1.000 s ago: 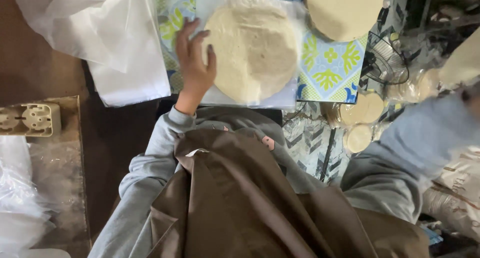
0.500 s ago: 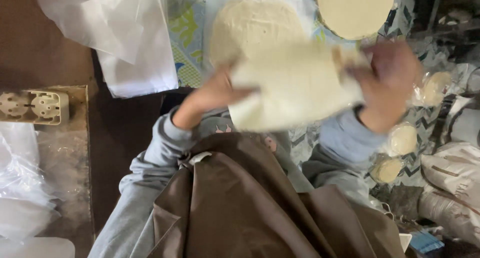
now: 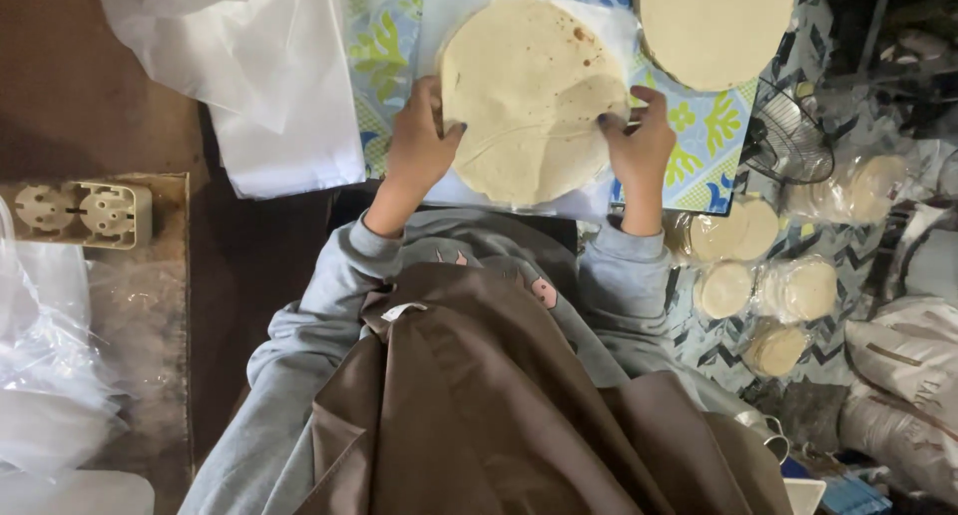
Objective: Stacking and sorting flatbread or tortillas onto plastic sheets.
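I see the left hand (image 3: 419,148) and the right hand (image 3: 639,141) gripping opposite edges of a round flatbread (image 3: 529,96), fingers curled onto its top surface and thumbs at the rim, so both hands are partly closed on it. The flatbread lies flat between the two hands, on a sheet of clear plastic (image 3: 449,16) spread over a blue and green patterned tablecloth (image 3: 714,146). Beyond the right hand, further from me, sits a stack of flatbreads (image 3: 714,26). Outward from the left hand lie white plastic bags (image 3: 269,86), and further out a beige double socket (image 3: 80,214). Below the right wrist, on the floor side, I see bagged smaller flatbreads (image 3: 763,285). A small fan (image 3: 788,141) stands just beside the right hand.
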